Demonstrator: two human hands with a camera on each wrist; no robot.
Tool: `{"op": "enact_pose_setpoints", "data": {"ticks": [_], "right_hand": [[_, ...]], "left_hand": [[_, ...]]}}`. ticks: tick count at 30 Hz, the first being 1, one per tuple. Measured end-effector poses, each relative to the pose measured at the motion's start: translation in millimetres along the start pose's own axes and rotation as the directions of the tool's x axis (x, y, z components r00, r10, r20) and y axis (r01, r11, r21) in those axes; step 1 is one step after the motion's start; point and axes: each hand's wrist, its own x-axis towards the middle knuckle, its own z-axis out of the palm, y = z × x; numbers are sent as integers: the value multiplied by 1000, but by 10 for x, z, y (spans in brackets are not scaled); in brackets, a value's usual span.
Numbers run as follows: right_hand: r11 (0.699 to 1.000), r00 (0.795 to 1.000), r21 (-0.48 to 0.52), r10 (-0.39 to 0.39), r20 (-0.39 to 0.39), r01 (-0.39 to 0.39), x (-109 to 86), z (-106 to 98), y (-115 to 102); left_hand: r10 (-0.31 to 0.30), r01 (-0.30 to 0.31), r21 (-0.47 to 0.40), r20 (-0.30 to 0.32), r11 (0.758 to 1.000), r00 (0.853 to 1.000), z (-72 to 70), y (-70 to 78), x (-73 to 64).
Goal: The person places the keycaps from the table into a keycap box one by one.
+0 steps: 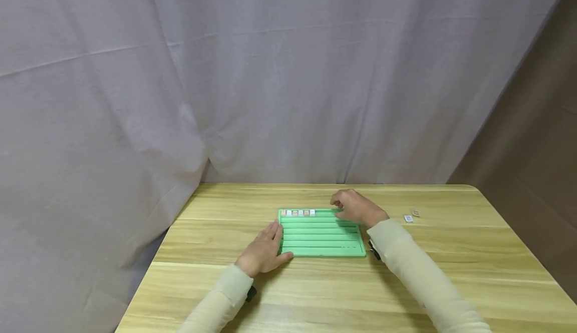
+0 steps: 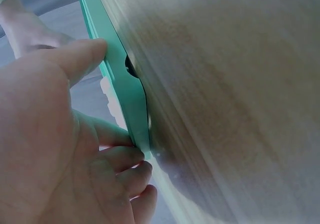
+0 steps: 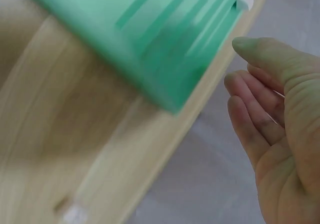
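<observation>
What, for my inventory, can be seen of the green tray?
The light green, rectangular tray, apparently plastic, lies flat on the wood-grain table. It has a raised rim, parallel ridges and a dark notch low on one side. Six small square white and beige tiles line the left of its farthest row. The left hand touches its left edge; the right hand is near its far right corner.

Grey curtains [image 1: 288, 82] hang behind a pale wood-grain table [image 1: 324, 293].

Left hand [image 1: 265, 251], thumb spread; right hand [image 1: 358, 208], fingers loosely bent
</observation>
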Motion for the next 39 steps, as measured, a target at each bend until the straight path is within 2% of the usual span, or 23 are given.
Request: {"op": "enact_pose_setpoints", "data": {"ticks": [8,14,21,23,29,39], "right_hand": [[998,1000,-62,20,-15,-21,-348,-271,221],[995,999,-85,50,16,-49,-595,-403,395],[990,999,-138,-37,-2,37,-886,-384,619],[991,999,-129,-39,-6,38,-953,-363,679],[993,999,-115,-35,-23,33,-1056,-299,819],[992,999,-120,-31,-19,28,-1078,-243,947]], "left_hand": [[1,-1,1,-8,1000,1000,13,-10,-7],[1,-1,-13,-12,1000,1000,14,4,2],[2,-2,-6,-16,1000,1000,15,18,24],[0,0,-4,-13,1000,1000,19,24,24],[1,-1,0,-16,1000,1000,18,28,22],[0,0,6,-16,1000,1000,15,30,15]]}}
